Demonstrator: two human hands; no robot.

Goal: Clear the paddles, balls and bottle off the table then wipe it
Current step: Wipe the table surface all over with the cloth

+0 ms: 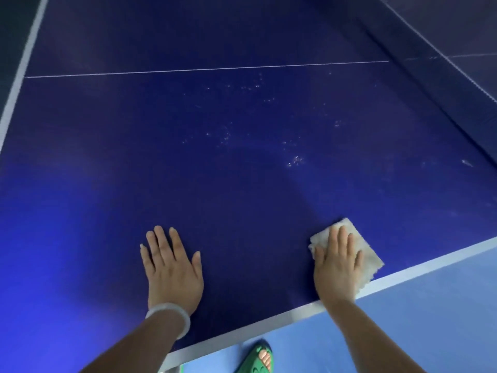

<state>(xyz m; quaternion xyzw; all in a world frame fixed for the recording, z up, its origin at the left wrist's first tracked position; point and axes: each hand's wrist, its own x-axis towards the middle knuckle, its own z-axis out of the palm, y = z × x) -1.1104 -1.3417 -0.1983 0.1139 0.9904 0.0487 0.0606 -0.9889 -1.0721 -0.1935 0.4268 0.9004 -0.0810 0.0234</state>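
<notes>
The dark blue table-tennis table (215, 162) fills the view, with a thin white centre line running across it. My right hand (336, 265) lies flat with straight fingers on a folded cream cloth (369, 258), pressing it onto the table near the white front edge. My left hand (172, 270) rests flat on the bare surface to the left, fingers spread, a pale bangle on the wrist. No paddles, balls or bottle are in view. Small pale specks (295, 160) dot the surface further out.
The net (430, 84) runs along the far right side of the table. A white border line marks the left edge (18, 76). Below the front edge lies a light blue floor (416, 332), where my foot in a green sandal (258, 358) stands.
</notes>
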